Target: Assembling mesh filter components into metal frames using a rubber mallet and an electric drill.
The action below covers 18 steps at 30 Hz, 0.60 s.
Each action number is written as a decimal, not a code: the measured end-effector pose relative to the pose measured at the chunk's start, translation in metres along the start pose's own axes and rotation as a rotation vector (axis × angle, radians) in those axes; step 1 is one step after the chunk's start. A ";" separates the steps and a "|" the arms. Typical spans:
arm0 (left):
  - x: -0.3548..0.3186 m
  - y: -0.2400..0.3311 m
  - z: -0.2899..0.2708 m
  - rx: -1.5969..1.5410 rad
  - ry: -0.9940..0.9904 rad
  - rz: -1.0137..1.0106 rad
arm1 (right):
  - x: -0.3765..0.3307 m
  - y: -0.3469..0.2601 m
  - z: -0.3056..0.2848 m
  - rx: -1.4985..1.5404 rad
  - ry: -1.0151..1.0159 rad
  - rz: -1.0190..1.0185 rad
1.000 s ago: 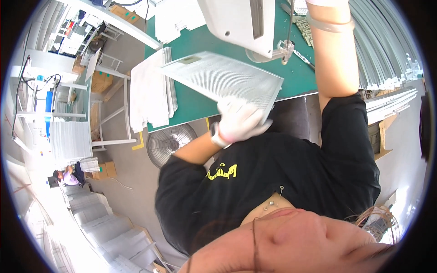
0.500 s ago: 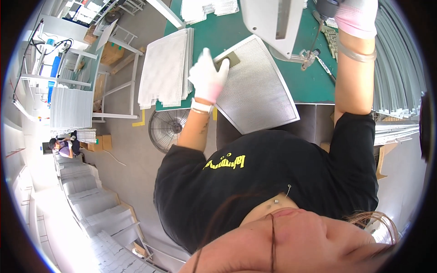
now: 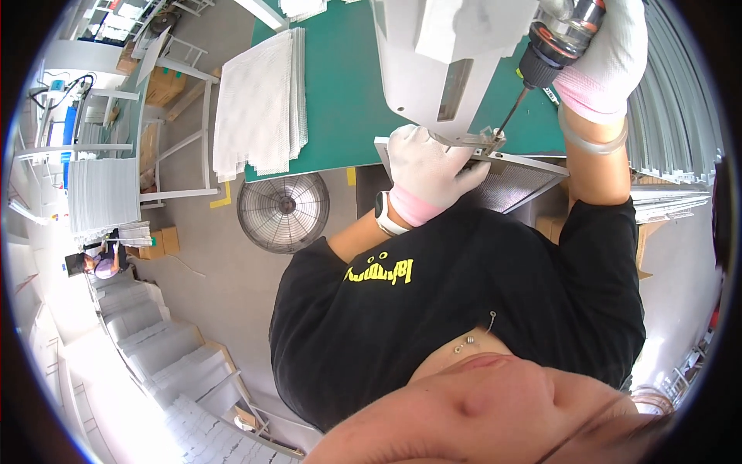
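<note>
My right hand [image 3: 607, 73], in a white and pink glove, is closed around a power drill [image 3: 547, 52]. Its long bit slants down to a small clear piece [image 3: 495, 138] at the edge of a white slotted piece [image 3: 421, 89]. My left hand [image 3: 433, 166], gloved alike, grips a framed mesh panel [image 3: 510, 182] just below that piece, thumb near the bit's tip. The panel is tilted and juts past the table's near edge. My left fingers partly cover it, and the exact contact at the bit's tip is too small to make out.
A stack of white mesh sheets [image 3: 259, 108] lies on the green table [image 3: 340, 100] to the left. A round floor fan [image 3: 284, 209] stands below the table's edge. Long grey strips [image 3: 684, 100] are stacked at the right. Another person [image 3: 104, 263] is far left.
The mesh panel, flat on the table before, is now tilted up under the white slotted piece. My left hand has moved right with it. The drill has come lower and nearer.
</note>
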<state>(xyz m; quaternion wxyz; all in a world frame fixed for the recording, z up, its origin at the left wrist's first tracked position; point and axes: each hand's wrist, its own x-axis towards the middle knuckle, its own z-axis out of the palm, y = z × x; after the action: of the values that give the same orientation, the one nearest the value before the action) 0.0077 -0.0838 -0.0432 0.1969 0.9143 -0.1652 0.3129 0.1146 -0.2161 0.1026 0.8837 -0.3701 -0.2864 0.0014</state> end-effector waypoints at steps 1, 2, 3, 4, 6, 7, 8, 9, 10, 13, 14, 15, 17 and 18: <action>-0.002 -0.001 -0.001 0.009 -0.001 -0.009 | -0.001 0.003 -0.002 0.042 0.004 0.015; -0.004 -0.002 -0.003 0.012 -0.020 -0.023 | -0.001 0.006 -0.003 0.085 0.007 0.029; -0.005 -0.002 -0.003 0.003 -0.041 -0.026 | -0.002 0.006 -0.005 0.094 0.043 0.073; -0.005 -0.002 -0.003 0.001 -0.042 -0.026 | -0.003 0.006 -0.004 0.093 0.045 0.073; -0.007 -0.003 -0.004 -0.002 -0.016 -0.019 | -0.005 0.008 0.001 -0.128 -0.038 -0.047; -0.006 -0.002 -0.003 -0.007 -0.017 -0.012 | -0.003 0.015 -0.001 -0.133 -0.032 -0.053; -0.005 -0.001 -0.003 0.000 -0.007 -0.007 | 0.004 0.031 -0.009 0.530 -0.290 0.047; -0.005 0.000 -0.002 0.007 0.004 -0.003 | 0.013 0.050 -0.017 1.192 -0.545 0.150; -0.006 0.001 0.000 0.007 0.003 -0.001 | 0.027 0.075 -0.026 0.951 -0.738 -0.180; -0.013 0.001 0.005 -0.088 0.027 -0.044 | -0.003 0.064 -0.026 0.710 -0.466 0.098; -0.014 0.002 0.006 -0.099 0.027 -0.028 | -0.018 0.051 -0.030 0.574 -0.322 0.218; -0.017 0.001 0.007 -0.107 0.028 -0.017 | -0.031 0.043 -0.036 0.438 -0.179 0.338; -0.021 0.004 0.008 -0.101 0.017 -0.005 | -0.041 0.035 -0.055 0.335 -0.021 0.506; -0.023 0.005 0.010 -0.086 0.006 0.000 | -0.042 0.034 -0.050 0.337 -0.020 0.507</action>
<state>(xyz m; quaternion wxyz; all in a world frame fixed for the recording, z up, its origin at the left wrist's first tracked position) -0.0066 -0.0888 -0.0634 0.2363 0.9040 -0.1780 0.3086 0.1118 -0.2331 0.0306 0.9013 -0.2779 -0.1895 0.2731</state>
